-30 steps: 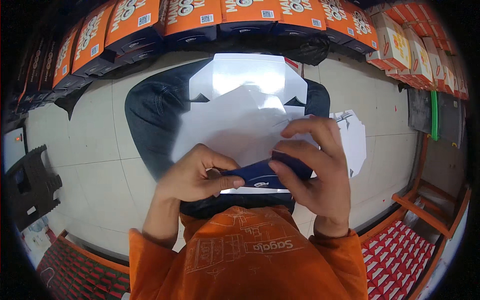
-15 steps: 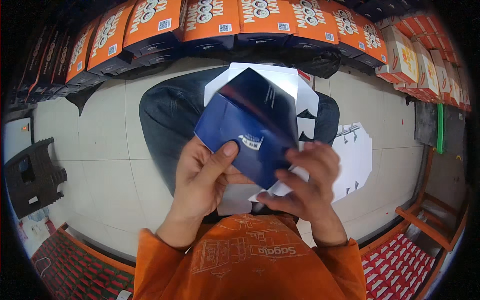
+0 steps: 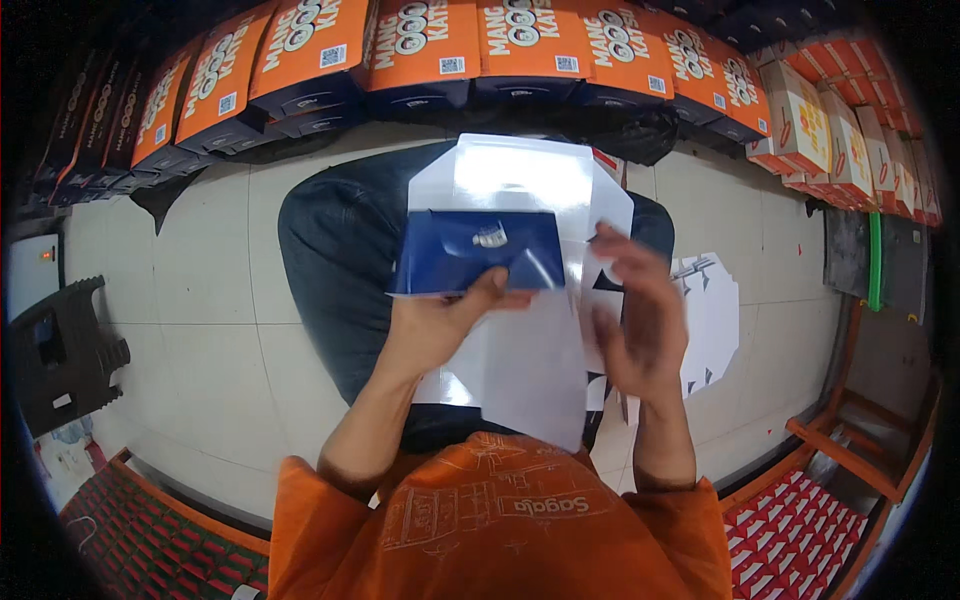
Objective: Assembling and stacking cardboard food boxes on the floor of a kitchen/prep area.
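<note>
My left hand [image 3: 445,325] grips the lower edge of a dark blue cardboard box panel [image 3: 430,245], its thumb lying over the front. A small white mark shows on the blue face. Below it a pale sheet [image 3: 535,375] hangs toward my shirt; whether it belongs to the same piece I cannot tell. Beneath lies a flat white box blank [image 3: 520,165] with cut corners and slots, spread across my lap. To its right my right hand [image 3: 645,320] is raised, somewhat blurred, fingers apart and holding nothing, near the blank's right flap.
Orange and dark blue boxes [image 3: 420,45] stand in a row along the far side. White-and-orange boxes [image 3: 800,120] are stacked at far right. More white blanks [image 3: 710,320] lie on the tiled floor [image 3: 200,270] by my right knee. A dark plastic stool [image 3: 65,350] is at left.
The blue panel has turned from a tilted position to nearly level and shifted slightly left in my left hand. My right hand has let go of it and moved right.
</note>
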The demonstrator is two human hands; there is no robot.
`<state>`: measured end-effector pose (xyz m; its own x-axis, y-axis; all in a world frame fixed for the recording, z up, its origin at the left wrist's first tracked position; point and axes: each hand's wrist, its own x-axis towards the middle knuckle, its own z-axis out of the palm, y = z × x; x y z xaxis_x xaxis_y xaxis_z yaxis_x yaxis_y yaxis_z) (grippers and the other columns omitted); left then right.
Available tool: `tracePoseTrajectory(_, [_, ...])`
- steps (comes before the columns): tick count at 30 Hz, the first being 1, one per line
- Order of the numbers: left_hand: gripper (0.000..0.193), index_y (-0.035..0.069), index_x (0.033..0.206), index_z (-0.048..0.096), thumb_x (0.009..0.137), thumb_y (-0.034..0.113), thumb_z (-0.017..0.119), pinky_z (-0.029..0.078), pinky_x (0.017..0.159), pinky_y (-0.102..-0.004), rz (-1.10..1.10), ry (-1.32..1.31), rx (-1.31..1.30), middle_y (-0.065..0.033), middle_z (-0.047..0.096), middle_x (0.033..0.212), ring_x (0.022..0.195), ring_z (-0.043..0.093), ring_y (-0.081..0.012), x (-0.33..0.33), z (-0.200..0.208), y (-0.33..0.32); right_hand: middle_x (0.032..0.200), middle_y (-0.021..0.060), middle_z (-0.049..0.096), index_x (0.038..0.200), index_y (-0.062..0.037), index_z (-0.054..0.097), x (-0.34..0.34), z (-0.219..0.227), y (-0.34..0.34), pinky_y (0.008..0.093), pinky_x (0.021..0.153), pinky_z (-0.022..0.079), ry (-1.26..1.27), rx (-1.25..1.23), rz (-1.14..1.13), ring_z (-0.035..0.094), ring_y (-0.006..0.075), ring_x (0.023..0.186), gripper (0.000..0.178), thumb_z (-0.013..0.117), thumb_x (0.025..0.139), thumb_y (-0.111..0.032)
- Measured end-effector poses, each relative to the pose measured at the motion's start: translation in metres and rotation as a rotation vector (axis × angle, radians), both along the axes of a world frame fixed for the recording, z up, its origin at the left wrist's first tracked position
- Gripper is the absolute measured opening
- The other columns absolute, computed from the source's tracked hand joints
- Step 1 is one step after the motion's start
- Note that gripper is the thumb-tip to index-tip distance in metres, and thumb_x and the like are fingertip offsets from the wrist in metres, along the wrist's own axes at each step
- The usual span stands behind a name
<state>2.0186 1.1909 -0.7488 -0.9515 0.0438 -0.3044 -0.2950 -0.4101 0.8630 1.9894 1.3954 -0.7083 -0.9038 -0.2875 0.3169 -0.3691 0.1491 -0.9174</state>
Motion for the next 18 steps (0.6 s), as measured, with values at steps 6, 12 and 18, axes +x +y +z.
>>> tracePoseTrajectory(6, [0.046,0.001,0.121,0.053,0.079,0.005,0.071,0.048,0.088,-0.0323,-0.125,0.291,-0.323,-0.0129,0.061,0.114,0.103,0.060,-0.0221,0.005,-0.024,0.003,0.122,0.0138,0.051,0.136,-0.0162,0.048,-0.015,0.020,-0.008,0.0437,0.102,0.039,0.195,0.648,0.218,0.045,0.0350,0.121,0.085,0.084,0.058,-0.018])
tracePoseTrajectory(12, [0.046,-0.002,0.121,0.057,0.086,0.027,0.066,0.045,0.096,-0.0393,-0.887,0.006,-0.290,-0.0213,0.061,0.116,0.113,0.058,-0.0301,-0.020,0.007,-0.056,0.120,0.0140,0.053,0.135,-0.0117,0.048,-0.018,0.018,0.001,0.0418,0.091,0.047,0.178,0.847,0.374,0.055,0.0289,0.110,0.088,0.087,0.057,-0.027])
tracePoseTrajectory(18, [0.096,-0.005,0.130,0.044,0.062,0.054,0.079,0.041,0.100,-0.0406,-0.059,0.420,-0.174,-0.0205,0.047,0.134,0.123,0.048,-0.0297,0.027,-0.021,-0.081,0.116,0.0095,0.059,0.119,-0.0001,0.050,-0.002,-0.019,0.004,0.0293,0.083,0.049,-0.490,-0.389,-0.017,0.056,0.0143,0.106,0.044,0.066,0.087,-0.025])
